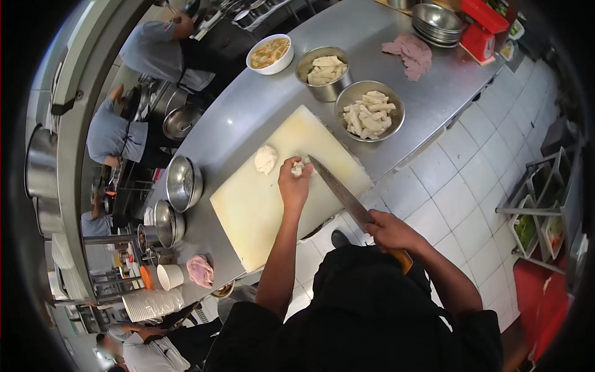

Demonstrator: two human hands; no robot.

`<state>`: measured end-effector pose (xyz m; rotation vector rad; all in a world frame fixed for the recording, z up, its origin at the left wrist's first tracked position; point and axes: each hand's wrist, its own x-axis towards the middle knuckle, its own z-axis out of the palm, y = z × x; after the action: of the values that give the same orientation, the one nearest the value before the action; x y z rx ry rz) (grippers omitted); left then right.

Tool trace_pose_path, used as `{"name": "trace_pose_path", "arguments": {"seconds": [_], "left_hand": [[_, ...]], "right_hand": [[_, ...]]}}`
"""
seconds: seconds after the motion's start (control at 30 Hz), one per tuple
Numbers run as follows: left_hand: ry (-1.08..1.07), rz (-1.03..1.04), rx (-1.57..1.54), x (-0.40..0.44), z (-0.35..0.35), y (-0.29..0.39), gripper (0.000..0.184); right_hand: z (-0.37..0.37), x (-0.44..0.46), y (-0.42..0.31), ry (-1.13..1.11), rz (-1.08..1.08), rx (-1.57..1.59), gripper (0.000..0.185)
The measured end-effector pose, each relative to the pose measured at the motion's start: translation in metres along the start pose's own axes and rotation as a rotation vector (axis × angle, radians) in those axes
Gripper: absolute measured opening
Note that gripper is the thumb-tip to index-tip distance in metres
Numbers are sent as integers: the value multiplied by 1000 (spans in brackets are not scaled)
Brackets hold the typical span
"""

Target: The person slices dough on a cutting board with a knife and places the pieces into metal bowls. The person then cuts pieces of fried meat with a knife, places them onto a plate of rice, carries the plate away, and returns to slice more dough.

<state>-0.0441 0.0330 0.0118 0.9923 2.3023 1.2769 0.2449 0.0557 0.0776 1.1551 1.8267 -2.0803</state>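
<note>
My left hand (294, 186) is closed over a pale chunk (297, 168), which looks like cooked chicken, on the white cutting board (248, 217). In my right hand (392, 231) is the wooden handle of a large kitchen knife (339, 191). Its blade slants up and left, with the tip right beside the chunk. A rounder pale piece (266, 159) of similar food lies on the board to the left. Beyond the board's far right side stand a steel bowl (401, 118) and a deeper steel pot (322, 93), both with pale strips inside.
A white bowl of soup-like food (270, 54) and pink cloth (409, 54) lie farther back on the steel counter (229, 118). Stacked bowls (437, 23) and a red scale (483, 28) are at the far right. Metal bowls (184, 184) line the left edge. Several co-workers stand beyond.
</note>
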Motion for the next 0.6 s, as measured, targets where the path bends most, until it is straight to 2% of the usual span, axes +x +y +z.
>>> {"name": "trace_pose_path", "arguments": {"seconds": [0.1, 0.2, 0.3, 0.5, 0.6], "left_hand": [[32, 90, 143, 4, -1, -6, 37], [20, 31, 110, 6, -4, 5, 34], [-18, -142, -23, 7, -8, 16, 30], [-114, -258, -330, 2, -7, 24, 31], [-92, -277, -462, 7, -2, 35, 32]], "right_hand": [[2, 7, 0, -38, 0, 33, 21], [0, 7, -4, -74, 30, 90, 19], [-1, 1, 0, -65, 42, 138, 19], [3, -2, -2, -38, 62, 183, 20], [5, -2, -12, -21, 51, 171, 21]]}}
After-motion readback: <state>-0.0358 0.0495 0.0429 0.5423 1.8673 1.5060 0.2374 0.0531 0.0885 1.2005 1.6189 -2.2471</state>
